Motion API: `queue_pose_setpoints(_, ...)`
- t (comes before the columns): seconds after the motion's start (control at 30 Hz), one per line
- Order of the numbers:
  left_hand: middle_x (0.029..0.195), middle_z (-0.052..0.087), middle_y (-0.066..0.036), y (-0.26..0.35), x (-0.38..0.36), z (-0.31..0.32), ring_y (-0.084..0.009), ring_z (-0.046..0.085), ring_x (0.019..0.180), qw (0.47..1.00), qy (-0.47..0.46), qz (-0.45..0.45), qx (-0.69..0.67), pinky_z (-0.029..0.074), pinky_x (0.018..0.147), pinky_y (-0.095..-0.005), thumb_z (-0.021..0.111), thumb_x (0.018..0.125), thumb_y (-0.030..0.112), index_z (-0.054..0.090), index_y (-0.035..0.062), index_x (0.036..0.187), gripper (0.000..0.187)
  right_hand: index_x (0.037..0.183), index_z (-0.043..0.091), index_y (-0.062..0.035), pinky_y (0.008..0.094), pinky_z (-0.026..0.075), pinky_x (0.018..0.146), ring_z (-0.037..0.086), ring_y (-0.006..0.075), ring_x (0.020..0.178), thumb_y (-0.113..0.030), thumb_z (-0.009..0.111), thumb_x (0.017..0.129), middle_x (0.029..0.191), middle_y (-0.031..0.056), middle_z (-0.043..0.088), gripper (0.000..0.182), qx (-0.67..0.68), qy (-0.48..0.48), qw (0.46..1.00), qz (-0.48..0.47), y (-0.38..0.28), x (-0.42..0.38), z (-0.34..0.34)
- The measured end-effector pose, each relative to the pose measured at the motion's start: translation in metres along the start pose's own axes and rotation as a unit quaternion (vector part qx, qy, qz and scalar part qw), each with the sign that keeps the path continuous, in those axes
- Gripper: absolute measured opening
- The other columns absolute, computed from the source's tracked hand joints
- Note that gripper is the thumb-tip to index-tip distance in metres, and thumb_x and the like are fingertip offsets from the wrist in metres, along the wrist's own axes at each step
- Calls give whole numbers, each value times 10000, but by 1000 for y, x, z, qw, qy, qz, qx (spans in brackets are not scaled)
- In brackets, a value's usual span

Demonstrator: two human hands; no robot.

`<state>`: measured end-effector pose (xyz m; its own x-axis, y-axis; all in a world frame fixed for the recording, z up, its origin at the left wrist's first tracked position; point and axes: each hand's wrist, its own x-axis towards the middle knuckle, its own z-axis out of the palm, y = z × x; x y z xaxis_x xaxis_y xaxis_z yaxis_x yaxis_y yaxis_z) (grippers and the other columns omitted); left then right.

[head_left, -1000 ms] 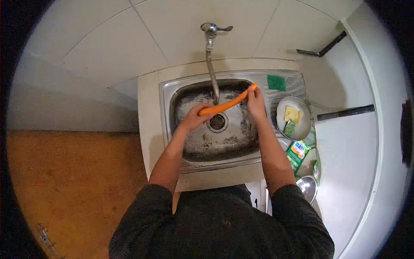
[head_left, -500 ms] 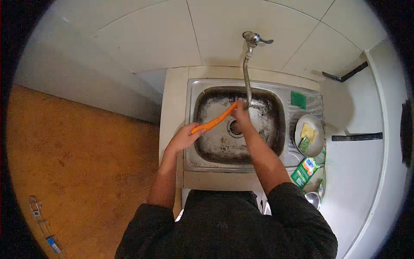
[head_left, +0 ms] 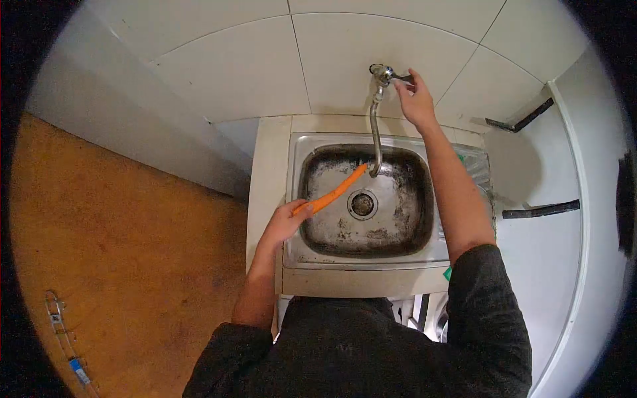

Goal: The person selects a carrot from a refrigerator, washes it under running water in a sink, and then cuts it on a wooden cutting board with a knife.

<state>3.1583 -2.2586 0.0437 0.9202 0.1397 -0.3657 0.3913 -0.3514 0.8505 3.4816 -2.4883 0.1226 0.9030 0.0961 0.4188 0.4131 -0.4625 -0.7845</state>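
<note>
My left hand (head_left: 285,222) holds a long orange carrot (head_left: 335,190) by its thick end, at the left rim of the steel sink (head_left: 297,252). The carrot slants up to the right, its tip just below the spout of the curved tap (head_left: 376,126). My right hand (head_left: 417,101) is raised to the wall and grips the tap's lever handle (head_left: 401,77). My right forearm crosses over the sink's right side and hides the draining board there. No water stream is visible.
The sink basin is stained, with a round drain (head_left: 362,203) in the middle. White tiled wall behind, white counter (head_left: 269,166) on the left, orange-brown floor (head_left: 119,239) further left. Two dark handles (head_left: 541,211) sit on the white surface at right.
My right hand let go of the carrot's tip and rose to the tap handle. The left hand alone keeps the carrot, now angled under the spout.
</note>
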Motion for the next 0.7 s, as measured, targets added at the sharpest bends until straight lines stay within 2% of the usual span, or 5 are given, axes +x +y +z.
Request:
queue_pose_setpoints(0.13,893,659,-99,-2,-1,3,-163,600,840,998,47,29,-27,456,773,-291,572,904,340,626,2,1071,381,1199,563,-18,370,489,830,645,292,930,-300,581,869,1021,187,652,434,-57,16,998,-18,-8,-8,-11)
queue_pose_setpoints(0.2,890,658,-102,-3,-5,1,-174,601,842,997,67,24,6,455,774,-297,577,897,350,623,-3,1070,396,1068,645,-32,383,505,769,657,311,833,-267,560,875,901,178,670,315,-42,74,996,-14,-16,-25,-9)
queue_pose_setpoints(0.53,965,662,-132,-18,-8,-2,-185,609,906,999,49,15,-6,458,814,-299,601,884,362,604,-8,1136,448,973,682,-61,425,497,680,637,352,728,-251,545,867,775,181,650,257,-137,45,989,-32,-49,-44,-11)
queue_pose_setpoints(0.6,931,646,-71,-21,-8,2,-134,582,870,997,74,17,-31,462,799,-272,560,924,331,603,-32,1113,412,960,685,-73,429,494,675,630,359,714,-253,549,864,762,177,649,245,-135,32,990,-40,-49,-44,-13)
queue_pose_setpoints(0.7,935,648,-82,-25,-7,3,-136,584,877,996,71,14,-51,462,813,-268,561,925,323,603,-35,1118,409,942,687,-80,430,493,673,623,367,712,-257,553,864,752,178,645,235,-134,30,990,-25,-50,-43,-12)
